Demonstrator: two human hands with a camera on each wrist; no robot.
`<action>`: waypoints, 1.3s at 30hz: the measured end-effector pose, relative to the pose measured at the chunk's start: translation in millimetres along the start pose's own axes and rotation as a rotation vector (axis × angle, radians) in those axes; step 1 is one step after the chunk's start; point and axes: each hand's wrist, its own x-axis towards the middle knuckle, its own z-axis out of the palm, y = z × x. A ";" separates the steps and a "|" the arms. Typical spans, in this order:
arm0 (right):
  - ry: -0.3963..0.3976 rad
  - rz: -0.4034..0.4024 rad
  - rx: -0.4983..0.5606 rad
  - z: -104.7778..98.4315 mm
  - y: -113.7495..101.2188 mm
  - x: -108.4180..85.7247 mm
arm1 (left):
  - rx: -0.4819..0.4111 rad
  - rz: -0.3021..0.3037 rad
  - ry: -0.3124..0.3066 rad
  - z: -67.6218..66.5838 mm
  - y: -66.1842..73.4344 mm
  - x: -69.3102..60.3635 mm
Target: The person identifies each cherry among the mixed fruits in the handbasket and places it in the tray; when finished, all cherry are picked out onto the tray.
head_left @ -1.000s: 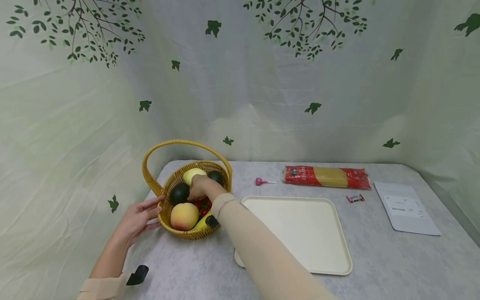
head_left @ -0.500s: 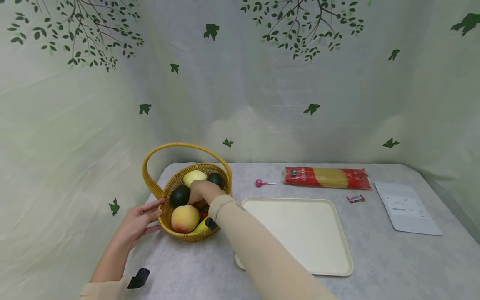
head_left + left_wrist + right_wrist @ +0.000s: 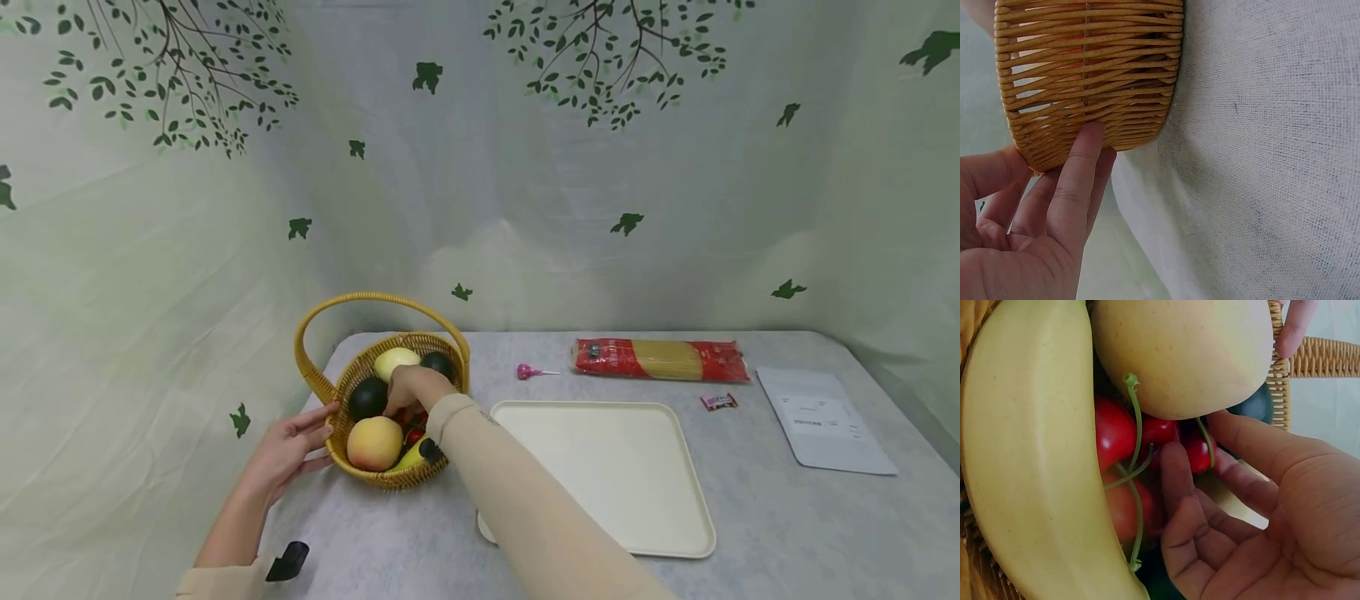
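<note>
A yellow wicker basket (image 3: 337, 442) with a tall handle holds a peach (image 3: 375, 443), a yellow banana (image 3: 1029, 456), red cherries (image 3: 1115, 434) with green stems, a pale yellow fruit (image 3: 395, 361) and two dark green fruits (image 3: 367, 399). My left hand (image 3: 296, 446) touches the basket's left side, its fingers fairly straight against the woven wall in the left wrist view. Down inside the basket, my right hand (image 3: 1260, 519) has thumb and fingers around a cherry (image 3: 1200, 453) beside the peach. Part of that cherry is hidden by fingers and peach.
A cream tray (image 3: 600, 479) lies right of the basket, partly under the right sleeve. Behind it are a pink lollipop (image 3: 527, 372) and a red-and-yellow pack of spaghetti (image 3: 663, 360). A small wrapped candy (image 3: 718, 402) and a grey-white packet (image 3: 825, 421) lie to the right.
The head view has shifted slightly, so everything sits a little lower and to the right. The right hand stays in the basket among the fruit; the left hand stays at its side.
</note>
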 end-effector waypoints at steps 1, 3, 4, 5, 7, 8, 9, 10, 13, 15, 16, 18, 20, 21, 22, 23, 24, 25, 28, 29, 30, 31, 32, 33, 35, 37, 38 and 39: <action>0.015 -0.007 -0.003 0.4 0.3 -0.3 | 0.000 0.003 -0.005 0.1 -0.4 0.5; 0.043 -0.024 -0.016 0.2 0.4 -1.3 | -0.003 -0.001 -0.009 0.3 -0.4 1.4; 0.054 -0.031 -0.019 -0.1 0.2 -1.9 | -0.002 -0.002 -0.010 0.4 -0.2 1.6; 0.064 -0.031 -0.023 -0.5 0.0 -2.6 | -0.002 -0.005 -0.010 0.5 0.1 1.6; 0.078 -0.039 -0.031 -1.8 -0.3 -4.2 | 0.002 -0.008 -0.009 0.5 0.9 1.6; 0.084 -0.044 -0.035 -2.5 -0.2 -4.8 | 0.005 -0.009 -0.009 0.4 1.1 1.6; 0.093 -0.049 -0.039 -3.1 -0.1 -5.3 | 0.005 -0.012 -0.006 0.5 1.4 1.6; 0.103 -0.050 -0.052 -3.6 -0.4 -5.9 | 0.005 -0.013 -0.004 0.5 1.8 1.4; 0.124 -0.051 -0.069 -5.0 0.0 -7.9 | 0.008 -0.016 -0.006 0.6 2.0 1.2; 0.129 -0.049 -0.074 -6.2 0.6 -9.4 | 0.004 -0.020 -0.006 0.9 2.2 1.0; 0.130 -0.050 -0.081 -7.0 0.8 -10.4 | 0.005 -0.016 -0.011 0.7 2.2 0.9; 0.129 -0.071 -0.099 -8.8 1.3 -13.0 | 0.000 -0.017 -0.015 0.4 2.0 1.1; 0.128 -0.099 -0.122 -11.2 1.6 -16.4 | -0.005 -0.013 -0.018 -0.2 1.8 1.2; 0.128 -0.111 -0.134 -12.6 1.8 -18.0 | -0.008 -0.013 -0.020 -0.5 1.3 1.7; 0.123 -0.120 -0.143 -14.2 1.9 -19.6 | -0.010 -0.011 -0.022 -0.9 0.9 1.9; 0.118 -0.127 -0.154 -15.6 2.2 -20.6 | -0.014 -0.011 -0.021 -1.0 0.7 1.8; 0.113 -0.132 -0.158 -16.6 2.9 -21.7 | -0.015 -0.009 -0.023 -1.2 0.2 1.7; 0.110 -0.139 -0.164 -17.4 4.1 -23.4 | -0.016 -0.006 -0.025 -1.1 -0.9 1.7; 0.108 -0.178 -0.188 -18.4 9.2 -27.4 | -0.019 -0.003 -0.024 -1.4 -3.5 1.3; 0.116 -0.199 -0.199 -18.1 11.3 -28.9 | -0.019 -0.002 -0.025 -1.8 -4.2 1.1; 0.127 -0.219 -0.211 -18.0 13.4 -30.9 | -0.017 -0.003 -0.025 -2.4 -5.0 1.3; 0.137 -0.237 -0.221 -18.3 15.3 -33.1 | -0.016 -0.003 -0.024 -2.9 -5.4 1.2; 0.145 -0.250 -0.233 -18.7 17.1 -35.1 | -0.018 -0.004 -0.025 -3.0 -5.5 1.2; 0.151 -0.264 -0.245 -19.3 18.8 -37.3 | -0.018 -0.004 -0.026 -3.3 -5.6 1.4; 0.161 -0.285 -0.264 -21.0 21.6 -42.8 | -0.017 -0.006 -0.029 -3.5 -5.4 1.9; 0.168 -0.314 -0.289 -23.7 23.6 -49.7 | -0.018 -0.003 -0.034 -3.0 -4.8 2.6; 0.170 -0.330 -0.302 -25.2 24.6 -53.6 | -0.018 -0.001 -0.038 -2.8 -4.5 3.2; 0.172 -0.349 -0.310 -27.1 25.6 -57.8 | -0.017 0.004 -0.042 -2.5 -4.1 3.8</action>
